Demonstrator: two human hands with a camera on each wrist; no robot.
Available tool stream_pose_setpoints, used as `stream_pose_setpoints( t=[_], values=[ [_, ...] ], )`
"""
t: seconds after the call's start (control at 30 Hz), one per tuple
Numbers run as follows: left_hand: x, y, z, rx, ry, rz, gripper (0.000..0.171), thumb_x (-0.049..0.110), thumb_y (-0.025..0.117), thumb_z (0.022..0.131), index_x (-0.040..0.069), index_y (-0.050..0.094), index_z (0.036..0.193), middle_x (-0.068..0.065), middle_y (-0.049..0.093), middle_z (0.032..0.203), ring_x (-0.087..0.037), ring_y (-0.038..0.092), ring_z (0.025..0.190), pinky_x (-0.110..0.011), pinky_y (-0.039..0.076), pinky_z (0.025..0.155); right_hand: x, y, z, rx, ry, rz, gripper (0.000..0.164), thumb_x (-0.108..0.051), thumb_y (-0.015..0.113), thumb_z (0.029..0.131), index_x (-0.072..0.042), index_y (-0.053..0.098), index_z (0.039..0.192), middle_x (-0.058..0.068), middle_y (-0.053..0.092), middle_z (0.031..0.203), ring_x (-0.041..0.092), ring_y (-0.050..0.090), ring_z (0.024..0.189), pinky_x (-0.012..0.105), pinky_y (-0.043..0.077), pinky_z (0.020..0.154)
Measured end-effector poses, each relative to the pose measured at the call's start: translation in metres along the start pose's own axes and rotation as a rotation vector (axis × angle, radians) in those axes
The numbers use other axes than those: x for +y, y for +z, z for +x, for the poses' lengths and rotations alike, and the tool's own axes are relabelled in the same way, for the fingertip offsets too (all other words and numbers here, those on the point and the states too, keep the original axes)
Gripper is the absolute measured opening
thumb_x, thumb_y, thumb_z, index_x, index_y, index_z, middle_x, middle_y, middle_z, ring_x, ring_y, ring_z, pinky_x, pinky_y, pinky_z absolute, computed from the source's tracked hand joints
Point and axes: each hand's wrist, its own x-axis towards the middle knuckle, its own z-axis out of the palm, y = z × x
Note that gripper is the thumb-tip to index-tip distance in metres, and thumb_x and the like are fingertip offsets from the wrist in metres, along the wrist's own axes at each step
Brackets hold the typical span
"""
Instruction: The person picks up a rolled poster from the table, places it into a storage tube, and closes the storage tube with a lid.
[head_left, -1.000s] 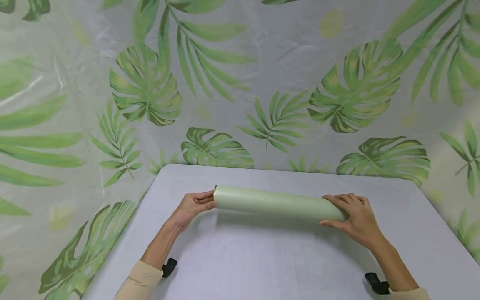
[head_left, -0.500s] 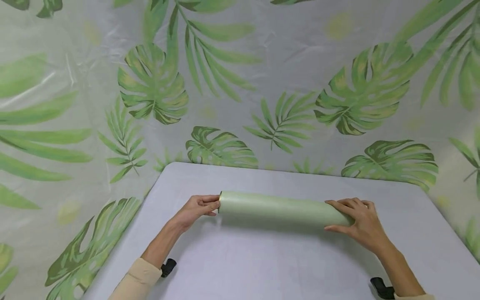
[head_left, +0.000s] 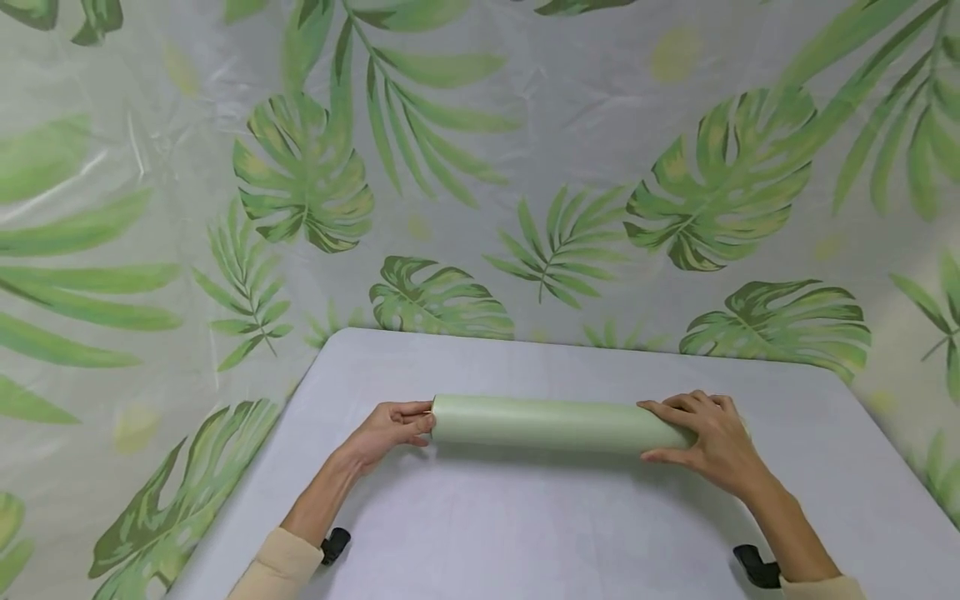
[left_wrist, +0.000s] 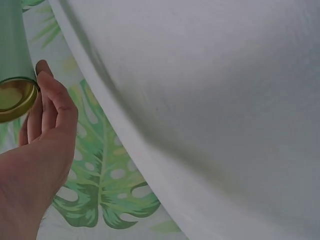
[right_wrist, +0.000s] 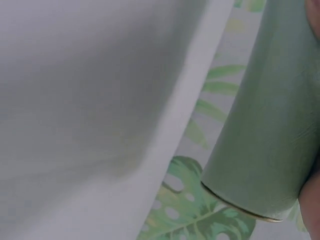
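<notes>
A long pale green tube [head_left: 555, 423] with gold-coloured end rims is held nearly level, its shadow falling on the white table below. At its left end, my left hand [head_left: 390, 433] pinches the rim between thumb and fingers. The left wrist view shows a recessed gold end [left_wrist: 17, 97] with the left fingers [left_wrist: 57, 97] along its edge. My right hand [head_left: 712, 442] grips the tube near its right end, thumb on the near side and fingers over the top. In the right wrist view, the tube [right_wrist: 265, 130] shows a thin gold rim, and only slivers of the right hand appear.
The white table [head_left: 510, 533] spreads under both arms. Behind it stands a sheet printed with green leaves [head_left: 450, 167]. A black wrist device [head_left: 336, 546] sits on the left forearm, and another black device [head_left: 756, 567] on the right.
The tube's left end has come down, so the tube lies more level than one second ago. The left fingers have shifted slightly at the rim. My right hand keeps its grip.
</notes>
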Motion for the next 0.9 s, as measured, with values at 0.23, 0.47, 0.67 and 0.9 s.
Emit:
stream_pose_setpoints(
  t=[0.23, 0.47, 0.67, 0.9],
  values=[
    [0.009, 0.008, 0.001, 0.005, 0.020, -0.038, 0.064, 0.026, 0.069, 0.101, -0.005, 0.044, 0.151, -0.022, 0.059, 0.142, -0.016, 0.069, 0.106, -0.036, 0.060, 0.090, -0.002, -0.002, -0.006, 0.005, 0.036, 0.002, 0.080, -0.045, 0.096, 0.059, -0.030, 0.071, 0.133, 0.001, 0.074, 0.107, 0.024, 0.063, 0.099, 0.045, 0.034, 0.087],
    [0.008, 0.016, -0.001, 0.029, 0.049, -0.037, 0.063, 0.017, 0.076, 0.095, 0.010, 0.048, 0.151, -0.005, 0.067, 0.123, -0.027, 0.068, 0.103, -0.046, 0.060, 0.088, -0.004, 0.000, -0.002, 0.024, -0.001, 0.022, 0.079, -0.045, 0.097, 0.057, -0.030, 0.072, 0.131, -0.001, 0.074, 0.106, 0.021, 0.063, 0.099, 0.046, 0.036, 0.087],
    [0.005, 0.019, -0.003, 0.051, 0.075, -0.072, 0.063, 0.014, 0.076, 0.094, 0.006, 0.049, 0.150, -0.006, 0.065, 0.126, -0.021, 0.068, 0.104, -0.038, 0.061, 0.088, -0.007, 0.001, 0.001, 0.024, -0.033, -0.027, 0.080, -0.055, 0.095, 0.057, -0.023, 0.074, 0.128, 0.002, 0.074, 0.105, 0.023, 0.065, 0.096, 0.050, 0.039, 0.087],
    [0.000, 0.015, -0.006, 0.064, 0.051, -0.183, 0.064, 0.010, 0.074, 0.094, 0.001, 0.045, 0.150, -0.008, 0.063, 0.125, -0.017, 0.067, 0.107, -0.039, 0.061, 0.091, -0.004, -0.009, 0.003, -0.013, -0.024, -0.075, 0.079, -0.050, 0.100, 0.050, -0.018, 0.075, 0.117, 0.003, 0.074, 0.102, 0.025, 0.066, 0.094, 0.055, 0.040, 0.086]
  ],
)
